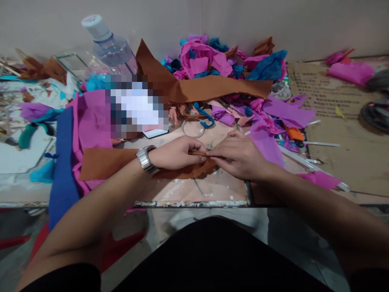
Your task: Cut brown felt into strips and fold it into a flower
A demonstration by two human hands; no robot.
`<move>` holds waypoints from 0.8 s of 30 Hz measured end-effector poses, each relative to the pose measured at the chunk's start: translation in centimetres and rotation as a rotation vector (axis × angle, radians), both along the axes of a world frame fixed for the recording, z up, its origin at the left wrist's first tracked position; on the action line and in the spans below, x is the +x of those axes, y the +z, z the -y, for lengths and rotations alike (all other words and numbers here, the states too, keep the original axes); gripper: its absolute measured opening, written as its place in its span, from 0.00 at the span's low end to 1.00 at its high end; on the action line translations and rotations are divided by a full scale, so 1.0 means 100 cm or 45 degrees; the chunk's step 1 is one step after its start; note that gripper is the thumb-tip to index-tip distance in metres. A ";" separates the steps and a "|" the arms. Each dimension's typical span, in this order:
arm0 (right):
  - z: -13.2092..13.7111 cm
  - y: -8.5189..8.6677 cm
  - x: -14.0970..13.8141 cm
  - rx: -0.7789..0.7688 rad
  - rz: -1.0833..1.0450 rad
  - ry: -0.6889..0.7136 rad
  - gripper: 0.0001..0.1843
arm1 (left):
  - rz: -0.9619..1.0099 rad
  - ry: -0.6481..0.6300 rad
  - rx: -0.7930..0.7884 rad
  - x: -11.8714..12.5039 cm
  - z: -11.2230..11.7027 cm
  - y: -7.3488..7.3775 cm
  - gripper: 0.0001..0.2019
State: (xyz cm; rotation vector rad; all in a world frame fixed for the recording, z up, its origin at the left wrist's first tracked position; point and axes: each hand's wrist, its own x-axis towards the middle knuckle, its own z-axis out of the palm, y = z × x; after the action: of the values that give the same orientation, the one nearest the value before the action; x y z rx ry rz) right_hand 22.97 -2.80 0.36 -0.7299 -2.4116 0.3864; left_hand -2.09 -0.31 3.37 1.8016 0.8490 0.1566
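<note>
A long strip of brown crepe paper (106, 160) runs across the table and under my left wrist, which wears a metal watch. My left hand (182, 152) pinches the paper's narrow folded or rolled edge between thumb and fingers. Close against it, my right hand (238, 156) grips the end of the same edge with its fingertips. Part of the paper hangs below both hands, and the fingers hide some of the fold. A roll of clear tape (193, 128) lies just beyond my hands.
A large plastic bottle (112, 50) stands at the back left. Crumpled pink, purple and blue paper (206, 61) is piled along the wall. Blue paper (62, 162) hangs over the front edge. An orange-handled tool (294, 134) and white sticks lie right, by flattened cardboard (334, 121).
</note>
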 end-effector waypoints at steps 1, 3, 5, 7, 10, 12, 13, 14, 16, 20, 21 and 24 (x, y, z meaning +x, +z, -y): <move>0.000 0.000 0.000 0.027 -0.006 0.011 0.11 | 0.015 0.003 -0.026 0.000 -0.001 0.000 0.10; -0.001 0.000 0.001 0.083 -0.024 0.026 0.11 | 0.041 0.004 -0.061 -0.001 -0.001 0.001 0.11; -0.002 0.001 0.000 0.126 -0.035 0.033 0.10 | 0.035 0.006 -0.066 -0.001 -0.002 0.002 0.13; -0.002 0.001 0.000 0.134 -0.032 0.032 0.09 | 0.033 0.023 -0.053 0.000 -0.001 0.003 0.17; -0.001 0.001 -0.001 0.091 -0.036 0.010 0.08 | 0.072 0.066 -0.058 0.001 -0.001 0.000 0.16; -0.001 0.001 -0.002 0.052 -0.039 -0.006 0.08 | 0.091 0.077 -0.057 0.002 0.000 -0.003 0.14; -0.001 0.000 -0.002 0.036 -0.039 -0.011 0.08 | 0.095 0.074 -0.048 0.002 0.000 -0.004 0.14; -0.001 0.000 -0.002 0.022 -0.035 -0.015 0.07 | 0.096 0.069 -0.033 0.002 0.000 -0.006 0.14; -0.001 0.000 -0.003 0.003 -0.027 -0.022 0.07 | 0.096 0.062 0.002 0.002 0.000 -0.007 0.14; -0.002 0.000 -0.004 0.009 -0.028 -0.035 0.06 | 0.094 0.074 0.068 0.003 0.001 -0.007 0.14; -0.002 0.000 -0.004 0.011 -0.026 -0.042 0.06 | 0.089 0.079 0.088 0.004 0.002 -0.006 0.14; -0.003 -0.002 -0.004 0.000 -0.006 -0.054 0.06 | 0.046 0.096 0.166 0.004 0.003 -0.004 0.14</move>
State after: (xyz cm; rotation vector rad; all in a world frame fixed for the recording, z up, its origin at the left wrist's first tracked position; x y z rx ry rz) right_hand 22.56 -2.55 0.20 -0.7780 -2.3880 0.3700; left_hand -1.69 -0.64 2.96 1.8830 0.8990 0.2988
